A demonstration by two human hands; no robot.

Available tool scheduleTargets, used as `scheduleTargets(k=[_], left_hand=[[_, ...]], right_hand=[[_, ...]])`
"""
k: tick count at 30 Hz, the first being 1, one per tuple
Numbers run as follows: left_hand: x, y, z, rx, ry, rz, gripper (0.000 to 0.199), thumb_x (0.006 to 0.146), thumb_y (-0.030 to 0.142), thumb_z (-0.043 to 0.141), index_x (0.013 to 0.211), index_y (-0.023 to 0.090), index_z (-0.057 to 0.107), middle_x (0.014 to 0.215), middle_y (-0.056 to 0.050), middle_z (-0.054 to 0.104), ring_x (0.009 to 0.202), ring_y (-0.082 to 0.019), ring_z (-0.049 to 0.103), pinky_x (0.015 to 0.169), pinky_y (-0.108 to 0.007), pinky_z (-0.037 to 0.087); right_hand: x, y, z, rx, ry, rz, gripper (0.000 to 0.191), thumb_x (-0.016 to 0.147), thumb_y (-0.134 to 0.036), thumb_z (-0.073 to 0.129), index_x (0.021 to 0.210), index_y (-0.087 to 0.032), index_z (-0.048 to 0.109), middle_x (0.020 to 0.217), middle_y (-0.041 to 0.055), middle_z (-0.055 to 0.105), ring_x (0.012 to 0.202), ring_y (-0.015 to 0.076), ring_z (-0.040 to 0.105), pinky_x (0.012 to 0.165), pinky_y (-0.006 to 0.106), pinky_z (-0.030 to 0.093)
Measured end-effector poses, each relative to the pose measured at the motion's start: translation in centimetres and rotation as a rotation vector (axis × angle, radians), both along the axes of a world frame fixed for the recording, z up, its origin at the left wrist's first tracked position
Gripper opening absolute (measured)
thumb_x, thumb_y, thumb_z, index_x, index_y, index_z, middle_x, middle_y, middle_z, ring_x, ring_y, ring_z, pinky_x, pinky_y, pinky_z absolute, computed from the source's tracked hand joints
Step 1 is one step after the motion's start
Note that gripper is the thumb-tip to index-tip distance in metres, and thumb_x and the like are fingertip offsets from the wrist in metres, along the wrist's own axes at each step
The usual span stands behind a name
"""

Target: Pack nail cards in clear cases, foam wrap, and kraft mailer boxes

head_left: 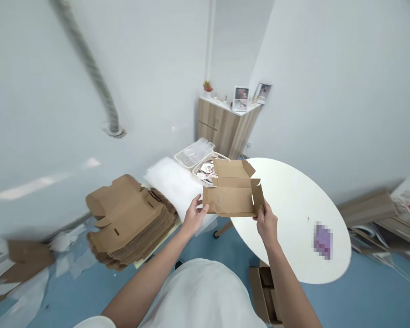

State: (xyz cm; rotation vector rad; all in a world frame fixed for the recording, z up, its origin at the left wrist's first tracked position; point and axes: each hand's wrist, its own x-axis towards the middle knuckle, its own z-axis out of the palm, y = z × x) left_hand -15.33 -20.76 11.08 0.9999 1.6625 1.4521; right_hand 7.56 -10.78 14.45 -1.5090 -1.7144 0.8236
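A brown cardboard box (pixel 234 200), partly folded with its lid flap laid back, is held up in front of me near the left edge of the round white table. My left hand (pixel 195 215) grips its left side, the thumb on the near corner. On the opposite end, my right hand (pixel 267 223) pinches the raised side flap. The box's slots and fold lines show on its inner face. To the left lies a tall stack of flat cardboard box blanks (pixel 133 223).
The round white table (pixel 287 200) carries a blurred purple item (pixel 323 241). White wrapping foam (pixel 174 182) and a basket (pixel 208 171) of small items stand behind. A wood cabinet (pixel 222 125) fills the corner. An open carton (pixel 259 291) sits on the blue floor.
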Motion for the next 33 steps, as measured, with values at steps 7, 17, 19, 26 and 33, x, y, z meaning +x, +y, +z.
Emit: scheduleTargets(k=[7, 17, 19, 26, 33], left_hand=[[9.3, 5.7, -1.4, 0.012, 0.192, -0.229, 0.039, 0.078, 0.024, 0.045, 0.116, 0.016, 0.049, 0.1, -0.008, 0.058, 0.082, -0.015, 0.058, 0.071, -0.029, 0.05], [17.0, 10.3, -4.6, -0.147, 0.439, -0.443, 0.042, 0.078, 0.021, 0.044, 0.12, 0.018, 0.048, 0.099, -0.007, 0.061, 0.077, -0.016, 0.057, 0.07, -0.031, 0.046], [17.4, 10.8, -5.6, -0.184, 0.456, -0.46, 0.043, 0.077, 0.021, 0.044, 0.12, 0.018, 0.048, 0.1, -0.008, 0.061, 0.074, -0.015, 0.056, 0.07, -0.032, 0.046], [16.8, 13.0, -8.4, -0.228, 0.424, -0.549, 0.041, 0.078, 0.026, 0.043, 0.118, 0.016, 0.049, 0.095, -0.007, 0.061, 0.071, -0.014, 0.056, 0.069, -0.03, 0.046], [16.4, 16.1, -9.8, -0.243, 0.387, -0.541, 0.038, 0.076, 0.026, 0.044, 0.112, 0.013, 0.051, 0.087, -0.006, 0.06, 0.066, -0.013, 0.057, 0.065, -0.028, 0.047]], right_hand=[[10.4, -0.4, -3.0, -0.014, -0.093, -0.145, 0.052, 0.085, -0.046, 0.024, 0.129, -0.022, 0.039, 0.094, 0.0078, 0.063, 0.073, 0.02, 0.059, 0.063, 0.033, 0.045], [19.2, -0.9, -7.1, -0.133, -0.158, -0.228, 0.038, 0.084, -0.035, 0.025, 0.094, -0.021, 0.058, 0.074, 0.0054, 0.052, 0.071, 0.0198, 0.055, 0.062, 0.03, 0.043], [20.0, -0.9, -8.2, -0.152, -0.136, -0.243, 0.034, 0.082, -0.032, 0.027, 0.09, -0.02, 0.059, 0.072, 0.005, 0.054, 0.071, 0.0198, 0.054, 0.063, 0.03, 0.042], [19.8, -0.8, -11.1, -0.266, 0.081, -0.271, 0.033, 0.079, -0.028, 0.033, 0.1, -0.018, 0.056, 0.088, 0.0076, 0.061, 0.074, 0.0199, 0.058, 0.065, 0.032, 0.046], [18.9, 0.8, -12.6, -0.293, 0.06, -0.279, 0.037, 0.076, -0.027, 0.039, 0.107, -0.018, 0.056, 0.096, 0.0079, 0.062, 0.078, 0.0197, 0.061, 0.076, 0.036, 0.048]])
